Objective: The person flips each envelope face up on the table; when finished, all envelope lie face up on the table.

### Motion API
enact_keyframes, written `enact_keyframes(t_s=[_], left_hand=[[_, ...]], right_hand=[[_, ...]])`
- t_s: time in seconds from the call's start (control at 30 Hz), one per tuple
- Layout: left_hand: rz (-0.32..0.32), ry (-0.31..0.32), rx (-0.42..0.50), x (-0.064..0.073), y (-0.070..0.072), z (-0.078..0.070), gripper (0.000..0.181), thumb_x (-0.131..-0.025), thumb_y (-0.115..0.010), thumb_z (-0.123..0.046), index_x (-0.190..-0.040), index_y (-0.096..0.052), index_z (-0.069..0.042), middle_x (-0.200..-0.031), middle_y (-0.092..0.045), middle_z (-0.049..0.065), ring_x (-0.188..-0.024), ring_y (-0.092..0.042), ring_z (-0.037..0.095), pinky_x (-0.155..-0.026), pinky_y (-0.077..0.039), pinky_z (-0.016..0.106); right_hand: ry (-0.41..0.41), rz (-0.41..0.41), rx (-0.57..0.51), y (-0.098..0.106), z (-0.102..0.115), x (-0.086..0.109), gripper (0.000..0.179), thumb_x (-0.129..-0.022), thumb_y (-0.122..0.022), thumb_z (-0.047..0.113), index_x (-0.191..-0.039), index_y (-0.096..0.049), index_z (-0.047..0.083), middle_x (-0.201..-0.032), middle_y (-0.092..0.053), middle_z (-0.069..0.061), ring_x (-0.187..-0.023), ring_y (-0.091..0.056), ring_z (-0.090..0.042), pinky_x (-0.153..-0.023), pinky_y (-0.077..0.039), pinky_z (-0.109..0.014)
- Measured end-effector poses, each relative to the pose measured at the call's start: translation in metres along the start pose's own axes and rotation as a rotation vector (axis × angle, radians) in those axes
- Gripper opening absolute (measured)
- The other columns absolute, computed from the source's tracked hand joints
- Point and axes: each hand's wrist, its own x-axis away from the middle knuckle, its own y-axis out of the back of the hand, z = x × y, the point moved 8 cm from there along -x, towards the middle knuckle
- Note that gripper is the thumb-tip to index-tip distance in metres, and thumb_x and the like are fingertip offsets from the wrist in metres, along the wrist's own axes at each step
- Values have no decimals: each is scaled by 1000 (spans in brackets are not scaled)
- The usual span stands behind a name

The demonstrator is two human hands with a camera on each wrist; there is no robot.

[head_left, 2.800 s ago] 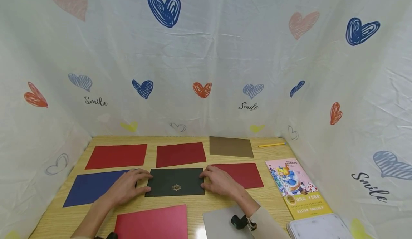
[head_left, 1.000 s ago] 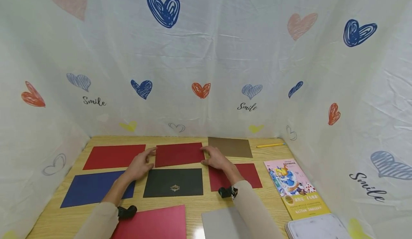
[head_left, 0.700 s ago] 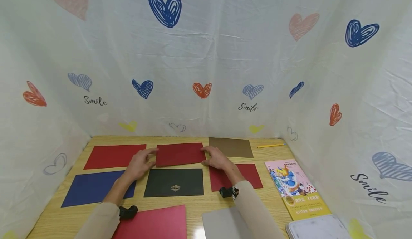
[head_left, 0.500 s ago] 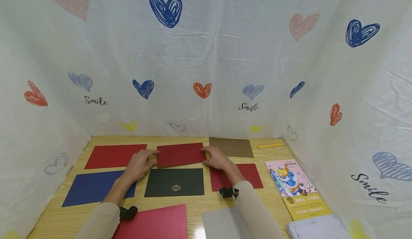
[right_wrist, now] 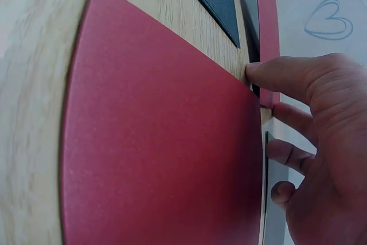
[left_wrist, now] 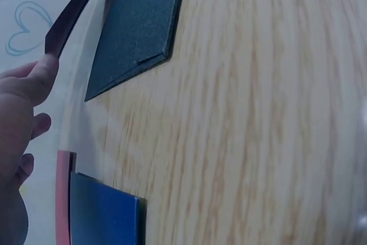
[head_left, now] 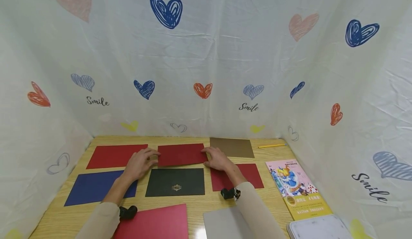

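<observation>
A dark red folder [head_left: 182, 154] lies in the middle of the back row, its near edge raised slightly off the table. At its left end my left hand [head_left: 140, 163] pinches the edge; in the left wrist view the folder's thin side [left_wrist: 71, 18] stands up from the thumb. Opposite, my right hand [head_left: 219, 159] grips the right end between thumb and fingers, seen also in the right wrist view, where the folder's edge [right_wrist: 267, 32] appears as a narrow red strip. Just in front lies a dark green folder [head_left: 175, 181] with a gold emblem.
Around these lie a bright red folder [head_left: 117, 156], a blue one [head_left: 96, 187], a brown one [head_left: 231, 147], another red one [head_left: 249, 176], a pink-red one [head_left: 157, 223] and a grey one [head_left: 222, 221]. At right are a pencil [head_left: 271, 146], a book [head_left: 296, 189] and a white case [head_left: 318, 228].
Both hands have left the dark green folder's ends and moved back to the dark red folder's ends. Its near edge has since lifted a little.
</observation>
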Motion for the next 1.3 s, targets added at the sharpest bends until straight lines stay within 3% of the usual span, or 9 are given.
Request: enact_keyframes(t_s=[0.2,0.4,0.57,0.77,0.87,1.0,1.2,1.3], left_hand=[[-7,-24,-41,0,1,0,33,-89,-78,-25,-120,-73,-17,-127,-68,8,-106,-64,30,-80,-46,49],[-21,-42,-39,0,3,-1,34,-88,-78,-25,-120,-73,-16,-126,-69,9,-98,-66,28,-76,-47,46],[-33,-49,-31,0,4,-1,34,-88,-78,-26,-120,-73,-16,-123,-70,9,-94,-67,26,-73,-45,41],[-51,-65,-18,2,4,-2,32,-88,-78,-24,-119,-73,-16,-120,-72,8,-90,-68,23,-69,-46,37],[-53,-40,4,3,4,0,29,-90,-76,-22,-118,-73,-15,-117,-72,7,-87,-67,21,-68,-48,37],[-49,11,32,5,4,5,25,-92,-74,-19,-117,-73,-13,-102,-72,5,-75,-62,14,-62,-46,31],[-12,122,97,6,1,13,22,-94,-72,-22,-114,-73,-15,-85,-68,-2,-65,-53,7,-55,-40,26],[-25,164,118,7,2,14,19,-94,-72,-21,-112,-72,-14,-88,-71,1,-65,-53,9,-55,-40,27]], right_hand=[[20,7,-25,-2,-3,1,56,-89,-76,19,-142,-56,17,-148,-51,-9,-137,-44,-31,-112,-33,-51],[38,28,-40,-1,-6,1,57,-89,-75,18,-143,-55,16,-148,-50,-9,-141,-42,-29,-117,-27,-51],[51,18,-89,2,-7,3,53,-90,-74,21,-140,-58,15,-144,-55,-9,-133,-50,-29,-116,-28,-52],[49,2,-180,5,-8,8,45,-92,-73,25,-135,-61,19,-137,-59,-4,-122,-56,-25,-103,-43,-47],[43,-44,-257,9,-10,9,45,-93,-72,28,-135,-59,18,-134,-62,-2,-108,-59,-23,-89,-48,-42],[32,-129,-363,14,-11,9,45,-96,-70,32,-133,-56,13,-133,-63,-2,-102,-60,-21,-83,-48,-37],[24,-223,-500,21,-14,11,30,-95,-71,36,-101,-56,11,-124,-71,-2,-78,-57,-11,-62,-43,-26],[35,-256,-534,24,-13,12,28,-94,-72,38,-89,-57,14,-120,-73,-4,-86,-64,-11,-59,-40,-24]])
